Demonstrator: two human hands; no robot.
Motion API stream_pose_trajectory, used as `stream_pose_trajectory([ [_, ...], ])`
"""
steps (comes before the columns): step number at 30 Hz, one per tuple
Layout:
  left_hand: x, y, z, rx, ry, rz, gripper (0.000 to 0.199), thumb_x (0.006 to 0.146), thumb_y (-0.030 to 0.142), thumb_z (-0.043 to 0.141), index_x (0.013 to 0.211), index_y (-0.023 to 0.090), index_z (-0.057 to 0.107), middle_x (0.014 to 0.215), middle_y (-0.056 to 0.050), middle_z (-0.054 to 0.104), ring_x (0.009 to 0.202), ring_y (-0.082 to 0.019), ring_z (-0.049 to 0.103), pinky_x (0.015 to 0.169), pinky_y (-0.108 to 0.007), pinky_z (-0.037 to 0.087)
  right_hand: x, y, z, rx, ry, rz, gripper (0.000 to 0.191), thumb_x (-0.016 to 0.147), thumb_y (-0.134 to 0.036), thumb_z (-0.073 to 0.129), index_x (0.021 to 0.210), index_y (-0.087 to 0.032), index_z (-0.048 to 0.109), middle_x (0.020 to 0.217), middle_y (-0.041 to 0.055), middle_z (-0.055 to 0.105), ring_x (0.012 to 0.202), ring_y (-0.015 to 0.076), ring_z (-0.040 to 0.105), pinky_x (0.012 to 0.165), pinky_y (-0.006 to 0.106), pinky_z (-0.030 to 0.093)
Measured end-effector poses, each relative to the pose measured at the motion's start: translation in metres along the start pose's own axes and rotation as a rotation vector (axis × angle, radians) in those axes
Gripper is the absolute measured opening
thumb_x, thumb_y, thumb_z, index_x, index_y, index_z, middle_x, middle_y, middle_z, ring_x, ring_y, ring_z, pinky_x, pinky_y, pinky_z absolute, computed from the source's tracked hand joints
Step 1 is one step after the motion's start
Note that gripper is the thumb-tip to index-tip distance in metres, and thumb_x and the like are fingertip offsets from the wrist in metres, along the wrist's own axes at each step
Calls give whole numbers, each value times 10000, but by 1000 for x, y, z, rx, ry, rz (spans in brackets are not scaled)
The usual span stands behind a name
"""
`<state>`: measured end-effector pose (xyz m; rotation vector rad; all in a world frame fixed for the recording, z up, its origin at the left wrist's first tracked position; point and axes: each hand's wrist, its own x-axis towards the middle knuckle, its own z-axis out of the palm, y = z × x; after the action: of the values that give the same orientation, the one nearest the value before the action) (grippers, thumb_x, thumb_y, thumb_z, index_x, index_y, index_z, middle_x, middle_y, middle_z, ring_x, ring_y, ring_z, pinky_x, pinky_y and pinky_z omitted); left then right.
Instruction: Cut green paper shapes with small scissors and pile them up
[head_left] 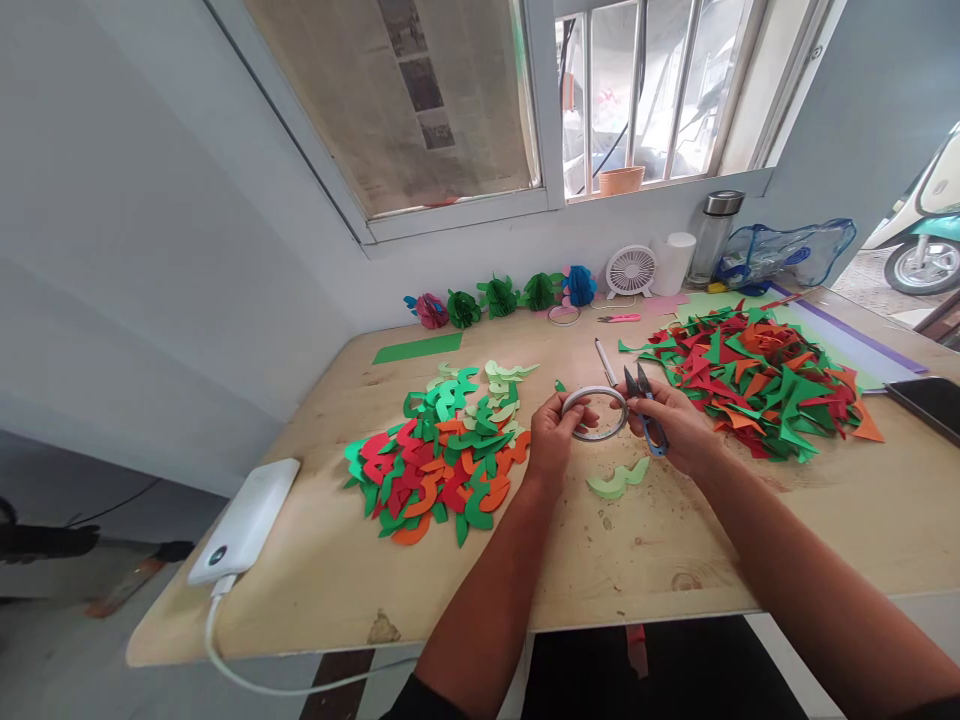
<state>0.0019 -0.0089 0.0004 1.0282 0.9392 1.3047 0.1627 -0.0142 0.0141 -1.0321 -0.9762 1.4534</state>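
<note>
My left hand [553, 432] pinches the left rim of a thin roll of tape [597, 436], raised a little above the table. My right hand [682, 428] is closed around small thread snips [655, 438] with bluish handles, their dark blades apart and pointing away from me. Its fingertips reach the right side of the tape roll. Just below the roll, a pale green curved paper piece [619, 480] lies on the wood. To the left is a pile of curved paper cutouts [427, 470] in green, red and orange. A heap of paper scraps [757, 375] is on the right.
Along the wall stand several folded-paper turtles [499, 296], a small white fan [631, 271] and a glass bottle [711, 240]. A white pen [605, 360] lies beyond the roll. A power bank [247, 520] with a cable is at the left edge, a phone [930, 403] at the right.
</note>
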Motion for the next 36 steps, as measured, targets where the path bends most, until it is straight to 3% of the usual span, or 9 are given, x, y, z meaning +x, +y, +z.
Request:
stream_pose_trajectory([
  [19, -5, 8, 2, 101, -19, 50, 163, 735, 317, 598, 691, 162, 624, 618, -24, 643, 617, -136, 590, 668, -263, 444, 0, -1, 0, 27, 22, 13, 317, 620, -287, 739, 898, -173, 637, 703, 11, 651, 437, 64, 441, 396, 214, 306],
  [25, -5, 8, 2, 106, -37, 59, 151, 739, 302, 585, 699, 162, 624, 627, -26, 649, 622, -134, 587, 666, -260, 438, 0, -2, 0, 48, -2, 6, 277, 630, -268, 738, 867, -169, 634, 591, -36, 579, 423, 57, 447, 394, 196, 305],
  [36, -7, 11, 3, 115, -17, 75, 137, 731, 291, 598, 680, 164, 611, 611, -22, 642, 606, -131, 581, 666, -263, 464, 0, -1, -1, 48, -18, 15, 274, 632, -280, 731, 869, -182, 633, 666, -8, 613, 452, 68, 448, 410, 215, 315],
])
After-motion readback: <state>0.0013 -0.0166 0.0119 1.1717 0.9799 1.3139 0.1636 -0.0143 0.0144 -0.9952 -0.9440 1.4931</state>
